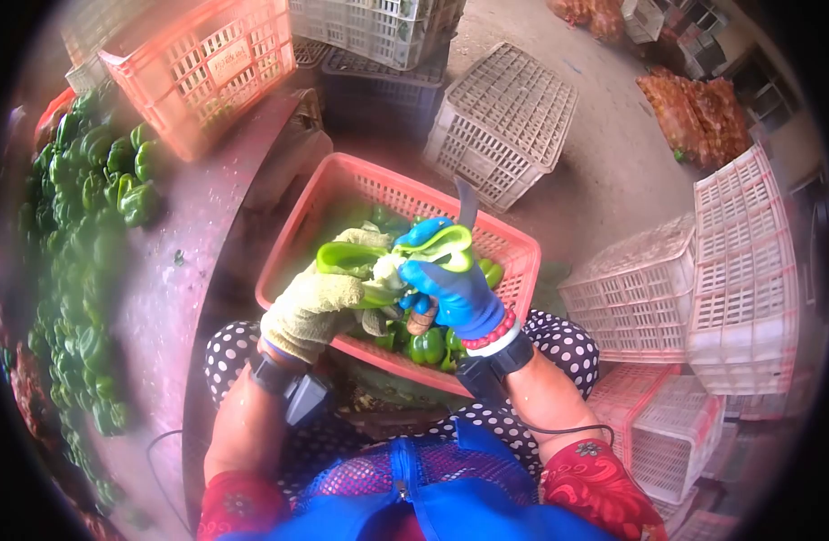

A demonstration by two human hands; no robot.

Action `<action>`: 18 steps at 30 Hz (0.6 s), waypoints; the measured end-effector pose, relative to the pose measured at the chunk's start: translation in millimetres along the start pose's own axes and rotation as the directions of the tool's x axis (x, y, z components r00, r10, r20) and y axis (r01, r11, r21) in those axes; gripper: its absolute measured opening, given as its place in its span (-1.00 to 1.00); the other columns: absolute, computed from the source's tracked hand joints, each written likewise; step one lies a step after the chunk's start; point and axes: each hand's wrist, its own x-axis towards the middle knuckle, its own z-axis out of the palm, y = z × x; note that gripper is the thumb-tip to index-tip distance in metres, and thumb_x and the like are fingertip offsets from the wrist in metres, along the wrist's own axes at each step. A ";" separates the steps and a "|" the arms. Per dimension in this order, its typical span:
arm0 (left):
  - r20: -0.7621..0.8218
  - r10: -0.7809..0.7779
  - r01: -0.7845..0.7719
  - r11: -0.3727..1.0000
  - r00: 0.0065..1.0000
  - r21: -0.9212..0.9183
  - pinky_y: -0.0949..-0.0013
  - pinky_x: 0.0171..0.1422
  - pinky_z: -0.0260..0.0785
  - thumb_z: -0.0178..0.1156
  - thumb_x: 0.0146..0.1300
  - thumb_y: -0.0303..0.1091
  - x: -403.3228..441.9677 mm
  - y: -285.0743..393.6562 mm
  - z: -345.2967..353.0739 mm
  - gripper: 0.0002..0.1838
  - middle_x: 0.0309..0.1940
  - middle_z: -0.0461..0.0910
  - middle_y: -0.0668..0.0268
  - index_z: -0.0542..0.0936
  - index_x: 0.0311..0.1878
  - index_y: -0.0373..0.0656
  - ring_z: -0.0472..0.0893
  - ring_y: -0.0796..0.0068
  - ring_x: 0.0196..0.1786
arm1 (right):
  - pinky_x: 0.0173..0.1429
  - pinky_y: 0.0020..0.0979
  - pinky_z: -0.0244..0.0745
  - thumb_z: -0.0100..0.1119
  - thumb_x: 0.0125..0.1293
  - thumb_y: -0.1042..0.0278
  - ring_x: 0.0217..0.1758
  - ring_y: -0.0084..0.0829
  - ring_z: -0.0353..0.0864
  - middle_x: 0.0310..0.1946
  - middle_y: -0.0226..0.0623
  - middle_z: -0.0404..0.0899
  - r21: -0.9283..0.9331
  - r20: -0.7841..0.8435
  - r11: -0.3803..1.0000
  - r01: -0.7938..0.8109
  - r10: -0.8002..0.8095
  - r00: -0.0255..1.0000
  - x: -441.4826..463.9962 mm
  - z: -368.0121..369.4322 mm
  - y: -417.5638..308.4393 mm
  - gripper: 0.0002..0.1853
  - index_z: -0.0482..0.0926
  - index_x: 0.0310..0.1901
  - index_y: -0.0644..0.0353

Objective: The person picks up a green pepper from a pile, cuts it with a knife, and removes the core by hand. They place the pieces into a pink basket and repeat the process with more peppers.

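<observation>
While the left hand [311, 311], in a pale knitted glove, closes around one side of a split green pepper [448, 240], the right hand [459, 293], in a blue glove, grips the other side. The pepper is held above a pink basket [378, 180], and a knife [467, 200] blade juts out on the far side of the right hand; how its handle is held is hard to tell. Whole peppers [426, 347] lie inside the basket. To the left, a heap of green peppers [81, 343] covers part of the desk [193, 239], with an orange crate [198, 77] at its far end. Pale crates [739, 270] stand stacked on the right.
</observation>
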 end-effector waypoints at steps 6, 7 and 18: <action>-0.059 0.104 -0.107 0.993 0.993 -0.054 0.19 0.06 0.64 0.42 0.20 -0.21 6.3 -4.7 7.8 -0.25 0.04 0.67 0.11 0.41 0.42 -0.28 0.74 0.18 0.00 | -0.38 -0.46 0.65 0.35 0.41 0.36 -0.30 -0.48 0.70 -0.13 -0.36 0.68 0.533 -0.073 0.846 0.022 0.020 0.997 8.7 -12.0 26.9 -0.65 0.52 0.18 0.03; -0.064 0.133 -0.137 0.989 0.989 -0.063 0.19 0.06 0.64 0.42 0.20 -0.21 9.7 -4.6 7.0 -0.25 0.02 0.67 0.11 0.42 0.41 -0.29 0.74 0.16 0.00 | -0.37 -0.45 0.63 0.34 0.43 0.34 -0.34 -0.49 0.68 -0.17 -0.39 0.68 0.557 -0.116 0.829 0.049 0.019 0.993 10.3 -8.7 25.4 -0.68 0.54 0.16 0.02; -0.168 0.288 0.011 0.475 0.943 0.880 0.27 0.21 0.53 0.51 0.27 -0.01 18.3 8.0 8.4 -0.28 0.02 0.68 0.17 0.52 0.34 -0.27 0.68 0.36 0.03 | -0.49 -0.54 0.48 0.39 0.40 0.18 -0.50 -0.60 0.59 -0.35 -0.45 0.66 -0.063 -0.302 0.993 -0.097 0.074 0.950 9.8 -23.1 12.3 -0.75 0.63 -0.04 0.11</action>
